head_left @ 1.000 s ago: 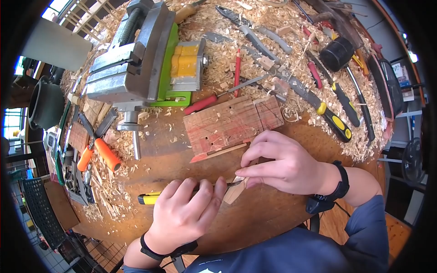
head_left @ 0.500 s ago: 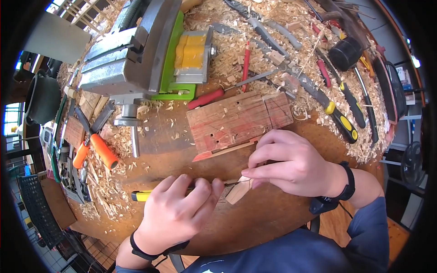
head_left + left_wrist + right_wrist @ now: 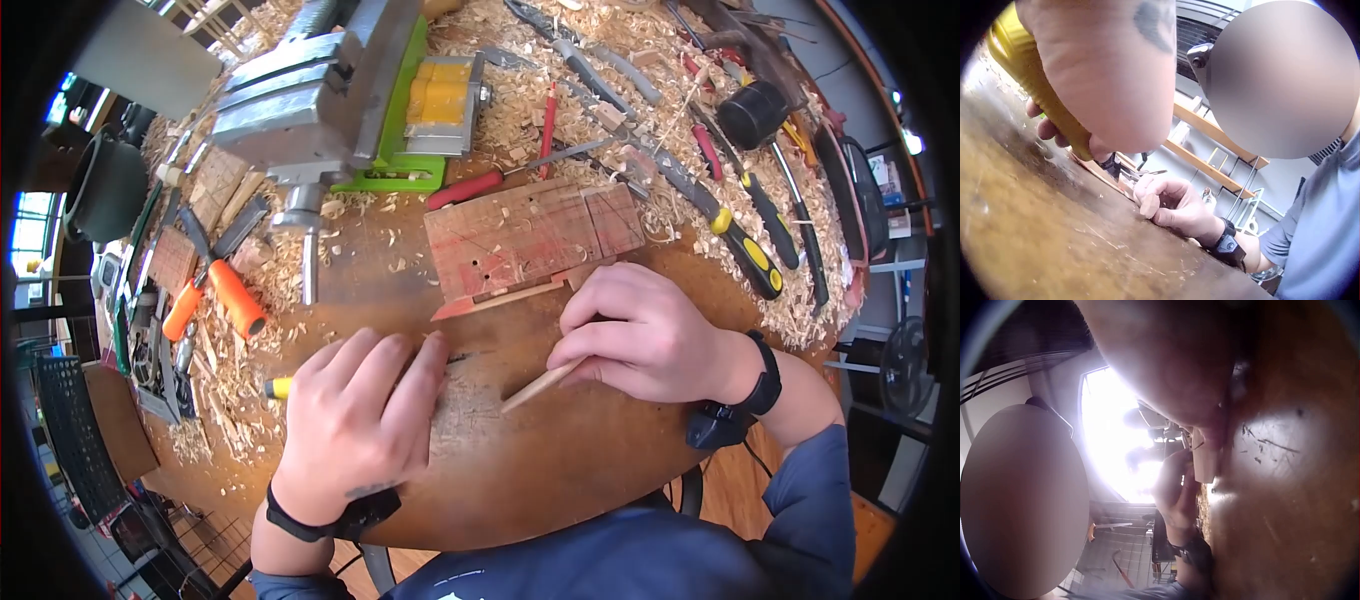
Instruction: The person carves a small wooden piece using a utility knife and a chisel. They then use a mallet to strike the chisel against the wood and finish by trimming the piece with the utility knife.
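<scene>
My left hand (image 3: 362, 420) grips a yellow-handled knife (image 3: 277, 387), most of its handle hidden under the fingers in the head view. The yellow handle (image 3: 1044, 87) shows along the palm in the left wrist view. Its thin dark blade (image 3: 462, 357) points right, a short way from the other hand. Between thumb and fingertips, my right hand (image 3: 645, 325) pinches a small flat piece of pale wood (image 3: 538, 389), turned nearly edge-on and slanting down to the left. The wood's end (image 3: 1149, 206) faces the left wrist camera.
A reddish, pencil-marked wooden block (image 3: 535, 240) lies beyond the hands. Behind it are a red-handled file (image 3: 466, 188) and a red pencil (image 3: 548, 130). A metal vise (image 3: 290, 110) stands at back left, orange-handled pliers (image 3: 236, 298) below it. Shavings and several tools, including a black mallet (image 3: 752, 115), cover the right side.
The left hand and knife have drawn left, away from the wood piece the blade was against. The right hand has turned that piece from its broad face to its edge.
</scene>
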